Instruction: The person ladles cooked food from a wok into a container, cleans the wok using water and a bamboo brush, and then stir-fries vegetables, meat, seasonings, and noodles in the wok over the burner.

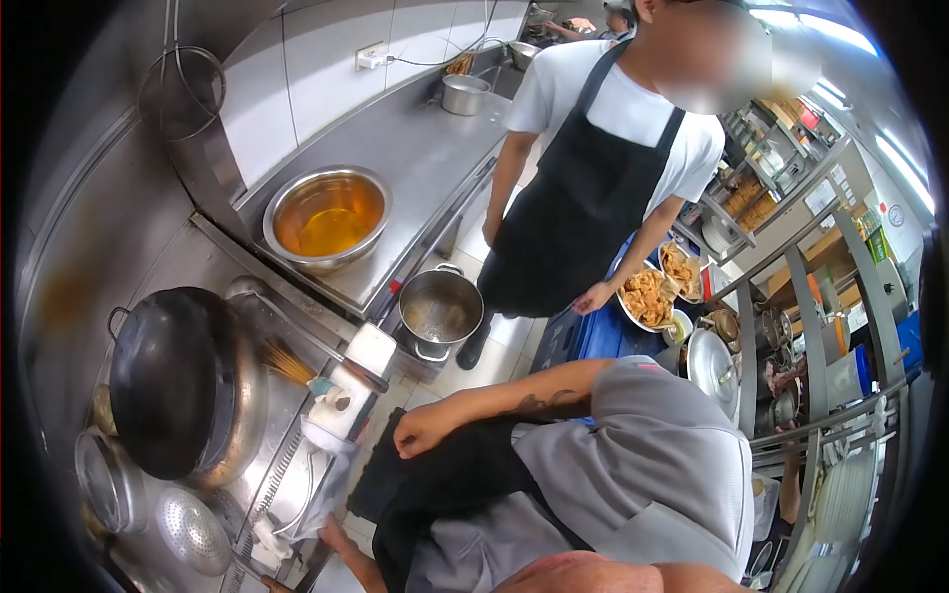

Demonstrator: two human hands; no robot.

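Observation:
My right hand (423, 432) hangs in front of my black apron, fingers curled, with nothing visible in it. At the lower edge of the view, my left hand (339, 537) is beside the front edge of the stove, close to a clear plastic bag (319, 509); its fingers are mostly hidden. A large dark wok (168, 381) rests tilted on the stove in front of me. Beside it lie a bamboo brush (287, 362) and a long-handled tool with a wooden grip (362, 374). A perforated skimmer (195, 531) is nearer my left hand.
A steel bowl of orange liquid (328, 222) stands on the steel counter (415, 148). A two-handled pot (442, 308) is low beside the counter. A co-worker in a black apron (583, 178) stands to my right, near bowls of fried food (649, 296). Shelves (811, 296) rise behind me.

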